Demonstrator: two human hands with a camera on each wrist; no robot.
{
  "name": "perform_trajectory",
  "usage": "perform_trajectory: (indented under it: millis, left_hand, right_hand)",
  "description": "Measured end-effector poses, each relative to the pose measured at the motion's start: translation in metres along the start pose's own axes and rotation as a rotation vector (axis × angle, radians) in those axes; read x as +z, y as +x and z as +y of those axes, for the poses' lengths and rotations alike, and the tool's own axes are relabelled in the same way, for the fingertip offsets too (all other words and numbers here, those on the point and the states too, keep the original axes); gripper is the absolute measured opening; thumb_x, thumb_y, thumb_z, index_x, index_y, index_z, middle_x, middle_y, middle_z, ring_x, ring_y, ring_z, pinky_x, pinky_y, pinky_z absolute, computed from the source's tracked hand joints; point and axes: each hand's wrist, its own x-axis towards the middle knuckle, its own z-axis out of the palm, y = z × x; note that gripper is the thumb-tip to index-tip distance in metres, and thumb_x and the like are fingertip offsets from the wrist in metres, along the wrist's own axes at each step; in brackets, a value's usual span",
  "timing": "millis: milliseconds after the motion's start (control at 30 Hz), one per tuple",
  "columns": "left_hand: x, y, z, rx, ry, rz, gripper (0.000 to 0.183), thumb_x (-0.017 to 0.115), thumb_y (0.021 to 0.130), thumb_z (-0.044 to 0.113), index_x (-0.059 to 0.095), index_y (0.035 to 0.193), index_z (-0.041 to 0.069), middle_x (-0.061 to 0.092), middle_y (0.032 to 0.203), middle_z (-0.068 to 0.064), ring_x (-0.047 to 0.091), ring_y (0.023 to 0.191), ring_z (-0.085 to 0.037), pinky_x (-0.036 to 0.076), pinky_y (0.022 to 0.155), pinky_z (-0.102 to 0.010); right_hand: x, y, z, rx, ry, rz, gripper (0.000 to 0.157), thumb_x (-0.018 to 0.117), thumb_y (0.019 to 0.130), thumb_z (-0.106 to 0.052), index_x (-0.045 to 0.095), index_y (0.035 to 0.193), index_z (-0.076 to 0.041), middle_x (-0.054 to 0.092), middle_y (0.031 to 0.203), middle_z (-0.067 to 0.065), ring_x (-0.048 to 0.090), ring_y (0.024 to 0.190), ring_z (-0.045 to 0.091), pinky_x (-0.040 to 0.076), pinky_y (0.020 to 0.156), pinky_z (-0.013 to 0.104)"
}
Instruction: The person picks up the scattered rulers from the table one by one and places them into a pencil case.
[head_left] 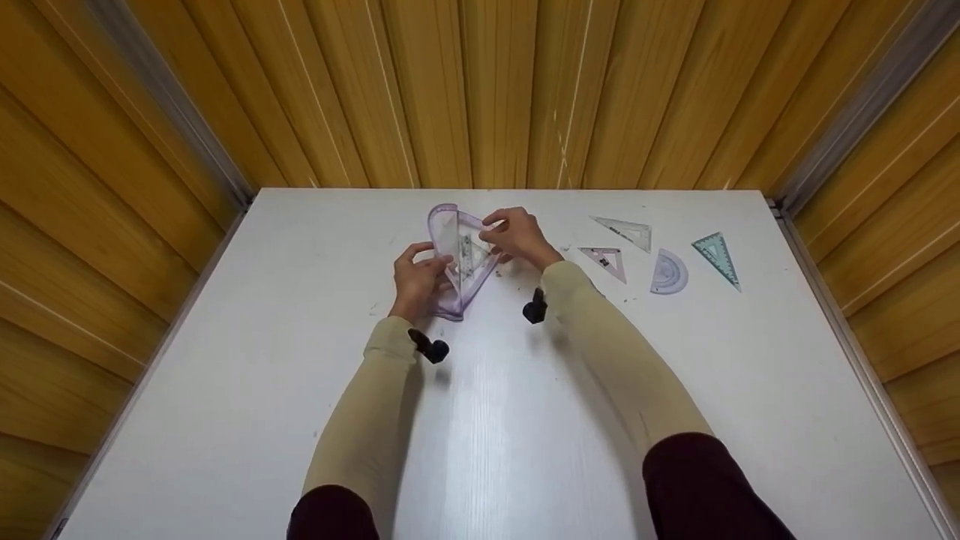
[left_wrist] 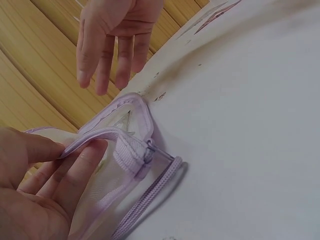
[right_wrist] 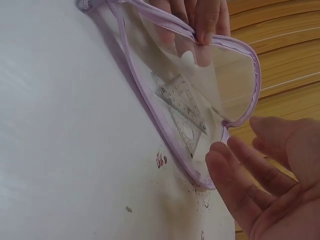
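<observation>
The left fingers [left_wrist: 84,167] pinch the mesh pouch [head_left: 448,238], far middle of the surface [head_left: 255,360]; right fingers [right_wrist: 232,187], loosely spread, hold nothing. If that pinch slips, the pouch could sag closed.

No word, brand or number can be read for certain. In the right wrist view, a set square [right_wrist: 177,104] inside the pouch [right_wrist: 155,114] bears scale marks and tiny figures, too blurred to make out. In the head view, the clear triangle [head_left: 627,232] carries dark lettering, the pink triangle [head_left: 604,262] a black mark, both illegible; the teal triangle [head_left: 725,266] and protractor [head_left: 670,274] show fine, unreadable markings.
</observation>
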Motion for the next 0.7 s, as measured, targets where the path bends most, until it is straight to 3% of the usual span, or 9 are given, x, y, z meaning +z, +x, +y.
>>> perform_trajectory:
  millis: [200,433,700]
  left_hand:
    - [0.001,-0.001,0.002,-0.005,0.012,0.010,0.046,0.072,0.096,0.005,0.056,0.139,0.005,0.076,0.105,-0.016,0.075,0.079,-0.024,0.061,0.065,-0.034]
    - [0.000,-0.001,0.000,0.000,-0.011,-0.005,0.047,0.073,0.095,0.006,0.056,0.140,0.004,0.075,0.106,-0.016,0.074,0.079,-0.023,0.061,0.063,-0.032]
    - [-0.001,-0.001,0.000,-0.010,-0.003,0.003,0.048,0.074,0.095,0.008,0.057,0.139,0.006,0.075,0.106,-0.016,0.075,0.084,-0.025,0.062,0.065,-0.035]
  right_hand:
    - [-0.012,-0.004,0.004,-0.090,-0.022,-0.004,0.046,0.075,0.096,-0.027,0.063,0.138,-0.011,0.069,0.122,0.015,0.069,0.108,0.038,0.061,0.081,0.050]
    - [-0.027,-0.011,0.014,-0.140,-0.084,0.042,0.055,0.078,0.092,-0.040,0.060,0.141,-0.021,0.071,0.118,0.006,0.069,0.105,0.025,0.061,0.081,0.039]
    - [-0.052,-0.021,0.028,-0.185,-0.125,0.054,0.062,0.080,0.090,-0.039,0.058,0.145,-0.022,0.070,0.124,0.008,0.065,0.114,0.025,0.053,0.098,0.043]
